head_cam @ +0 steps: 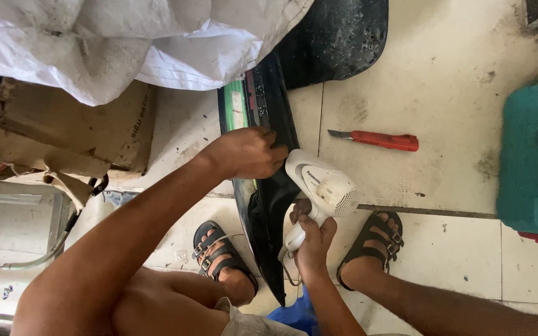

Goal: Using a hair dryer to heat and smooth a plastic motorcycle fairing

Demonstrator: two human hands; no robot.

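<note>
A view straight down from a person's head onto a dirty tiled floor [456,74]. At far left, a crumpled white sack [126,43] lies over a worn brown cardboard box [76,127]. Moving right, the person's left hand [247,152] rests flat on a long, glossy black panel [272,205] that stands on edge between their sandalled feet; the fingers lie close together, pressing or picking at a strip near the panel's far end, where a green sticker [235,106] shows. Just right of that hand, the right hand [312,239] is wrapped tight around the handle of a white hair dryer [322,186], whose nozzle points left at the panel, almost touching the left fingertips. Farther right, a red utility knife [378,140] lies on the tile with its blade out, well apart from both hands. At far right sits a teal stool or cushion [527,162]. Judging risks: the hot air is aimed so near the left fingers that they could be scorched, and heat held on one spot could warp or dull the plastic. The panel, balanced on edge, could slip. The dryer's cord hangs near the feet, and the exposed blade lies within reach of a stray foot.
</note>
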